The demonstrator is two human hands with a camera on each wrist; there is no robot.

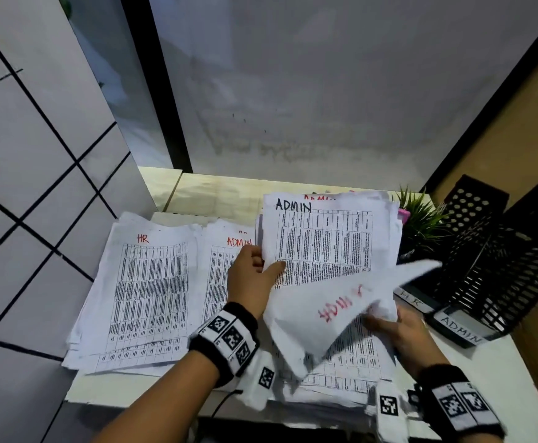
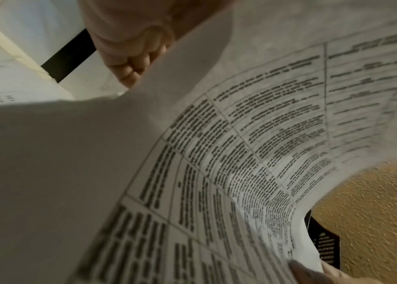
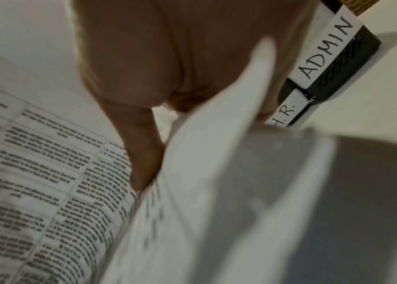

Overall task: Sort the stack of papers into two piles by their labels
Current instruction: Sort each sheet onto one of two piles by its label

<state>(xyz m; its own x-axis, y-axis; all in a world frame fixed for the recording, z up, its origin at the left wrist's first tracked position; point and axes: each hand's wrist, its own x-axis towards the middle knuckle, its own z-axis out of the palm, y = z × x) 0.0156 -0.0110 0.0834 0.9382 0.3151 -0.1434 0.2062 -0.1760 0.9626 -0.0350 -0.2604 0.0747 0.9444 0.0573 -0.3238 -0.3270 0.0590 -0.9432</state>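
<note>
White sheets already lie sorted on the bench (image 1: 197, 199): an HR pile (image 1: 139, 295) beyond the left hand's (image 1: 254, 279) outer side and a red-lettered ADMIN pile (image 1: 219, 266) just behind that hand. Plenty remains; the unsorted stack (image 1: 331, 247), topped "ADMIN" in black, rests between both hands. Left thumb pinches its edge, while the right hand (image 1: 398, 334) grips a flipping sheet (image 1: 334, 308) marked ADMIN in red. Trays (image 1: 472, 302) beside the right hand read "H.R." and "ADMIN".

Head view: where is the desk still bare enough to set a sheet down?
Bare pale desk shows behind the HR-labelled paper pile, and right of the right hand, below the black mesh trays. The middle is crowded with sheets.
</note>
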